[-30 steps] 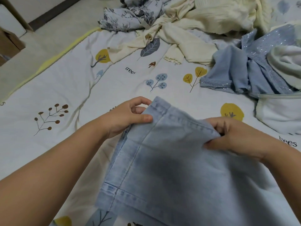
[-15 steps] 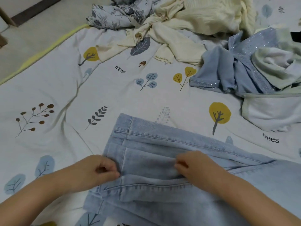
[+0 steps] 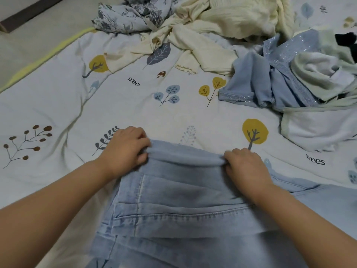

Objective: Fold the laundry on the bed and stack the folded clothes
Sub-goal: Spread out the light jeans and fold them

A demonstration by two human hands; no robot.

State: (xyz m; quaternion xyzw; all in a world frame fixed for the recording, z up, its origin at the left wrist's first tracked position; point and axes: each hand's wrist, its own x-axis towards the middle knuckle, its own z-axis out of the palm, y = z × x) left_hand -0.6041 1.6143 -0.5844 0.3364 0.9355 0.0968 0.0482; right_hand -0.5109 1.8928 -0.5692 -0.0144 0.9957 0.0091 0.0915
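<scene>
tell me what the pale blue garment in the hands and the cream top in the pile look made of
Pale blue garment: looks like light-wash denim, matte, with stitched seams and faded streaks. Cream top: probably a soft knit or crinkled cotton, judging by its ribbed texture and scalloped cuff; the exact fibre can't be told.

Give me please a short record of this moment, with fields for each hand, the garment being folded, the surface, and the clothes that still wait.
left hand: left hand grips the far left end of the folded edge
right hand: right hand grips the far right end of the same edge
garment: light blue jeans, partly folded, lying flat in front of the person
surface: bedsheet, white with printed trees and leaves
waiting clothes: cream garments, floral grey garment, sparkly blue garment, pale green and white garment, all unfolded at the far side
stack: none visible
</scene>
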